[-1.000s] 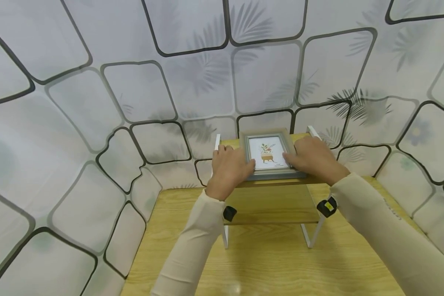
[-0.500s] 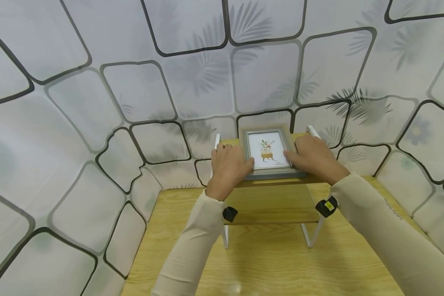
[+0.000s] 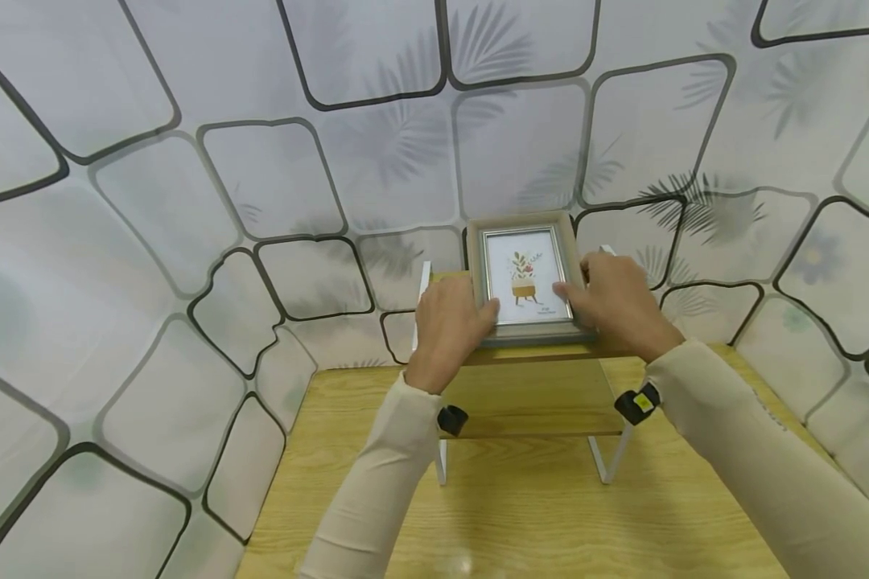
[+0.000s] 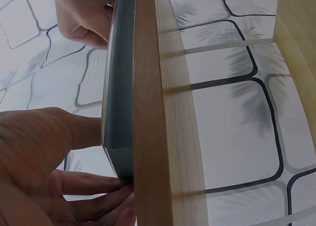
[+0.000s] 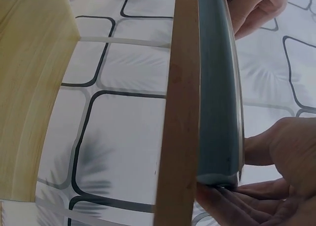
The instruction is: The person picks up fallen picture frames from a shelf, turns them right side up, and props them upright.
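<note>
A picture frame with a silver inner border shows a print of a potted plant. In the head view it leans back, its lower edge at the front of the upper board of a small wooden shelf. My left hand grips its left side, thumb over the front border. On the opposite side my right hand holds it the same way. Both wrist views show the grey-blue lower side of the frame close against the board's edge, with fingers curled behind the frame's side.
The shelf has a lower board and white metal legs, and stands on a wood-grain table. Patterned fabric surrounds the table at the back and both sides. Black wrist bands sit below the sleeves.
The picture frame's far edge has risen, so it has gone from lying nearly flat to leaning more upright. Both hands have stayed at its sides, turning slightly with it.
</note>
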Action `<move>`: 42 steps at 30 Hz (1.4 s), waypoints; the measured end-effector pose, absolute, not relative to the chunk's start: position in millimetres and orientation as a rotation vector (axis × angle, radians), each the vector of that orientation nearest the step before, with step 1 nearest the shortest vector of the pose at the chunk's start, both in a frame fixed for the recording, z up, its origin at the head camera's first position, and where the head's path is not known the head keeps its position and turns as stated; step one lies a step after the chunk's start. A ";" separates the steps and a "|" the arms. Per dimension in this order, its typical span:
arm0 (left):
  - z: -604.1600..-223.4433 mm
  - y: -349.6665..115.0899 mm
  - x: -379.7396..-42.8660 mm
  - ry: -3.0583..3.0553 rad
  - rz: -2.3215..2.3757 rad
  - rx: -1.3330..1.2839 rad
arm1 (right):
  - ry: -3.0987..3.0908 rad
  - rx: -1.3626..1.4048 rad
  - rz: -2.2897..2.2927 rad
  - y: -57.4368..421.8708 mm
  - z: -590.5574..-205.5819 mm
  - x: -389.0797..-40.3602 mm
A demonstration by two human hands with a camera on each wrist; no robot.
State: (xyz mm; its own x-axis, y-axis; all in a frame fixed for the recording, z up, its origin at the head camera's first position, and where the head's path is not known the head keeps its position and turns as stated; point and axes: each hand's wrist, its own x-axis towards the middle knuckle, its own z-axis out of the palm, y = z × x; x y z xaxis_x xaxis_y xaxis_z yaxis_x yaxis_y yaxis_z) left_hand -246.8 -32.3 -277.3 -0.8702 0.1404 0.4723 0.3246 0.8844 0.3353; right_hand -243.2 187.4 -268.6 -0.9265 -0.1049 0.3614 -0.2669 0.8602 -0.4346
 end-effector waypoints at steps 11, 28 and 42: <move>-274.9 -32.1 -243.4 -2.526 -0.814 -0.366 | -2.571 0.183 0.857 185.5 -266.5 -239.6; -273.4 -37.5 -239.4 -2.461 -1.164 -0.382 | -2.391 0.199 0.936 183.5 -270.6 -240.7; -273.9 -38.0 -238.6 -2.437 -1.229 -0.374 | -2.294 0.244 0.960 183.4 -274.3 -236.1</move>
State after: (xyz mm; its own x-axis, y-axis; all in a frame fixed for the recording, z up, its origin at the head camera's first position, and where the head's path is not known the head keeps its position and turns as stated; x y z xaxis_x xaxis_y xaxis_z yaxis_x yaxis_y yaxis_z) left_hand -238.6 -38.0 -273.9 -0.8906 0.0627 0.4505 0.3996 0.5810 0.7091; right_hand -236.1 183.4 -274.3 -0.7836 0.0691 0.6174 -0.3913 0.7170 -0.5769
